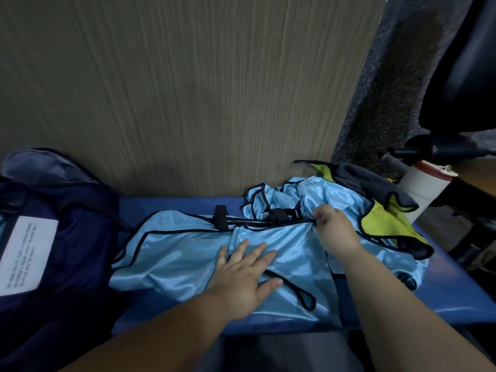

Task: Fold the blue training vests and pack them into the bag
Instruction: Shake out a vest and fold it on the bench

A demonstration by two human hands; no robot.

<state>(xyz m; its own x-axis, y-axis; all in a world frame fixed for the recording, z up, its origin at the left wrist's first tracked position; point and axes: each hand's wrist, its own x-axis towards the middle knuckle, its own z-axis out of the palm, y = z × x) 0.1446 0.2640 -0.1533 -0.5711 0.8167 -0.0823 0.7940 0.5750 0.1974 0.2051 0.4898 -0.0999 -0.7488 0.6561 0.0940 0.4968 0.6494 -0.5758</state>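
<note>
Sheen runs over a light-blue training vest (174, 253) with black trim, spread flat across the middle of a blue bench top (442, 291). The left hand (241, 275) lies palm down on its near middle, fingers straight and spread. The right hand (335, 229), fingers curled, pinches the vest's black-trimmed far edge. Just beyond that hand, a crumpled heap of light-blue vests (322, 194) sits at the far right. A yellow-green vest with dark trim (381, 221) and a grey cloth (375, 186) lie against the heap's right side. A dark navy fabric bag (80, 237) with a white printed label (26, 253) stands at the left, touching the spread vest. A white cylinder with a red band (424, 183) stands far right. A wood-grain panel (188, 89) rises behind.
</note>
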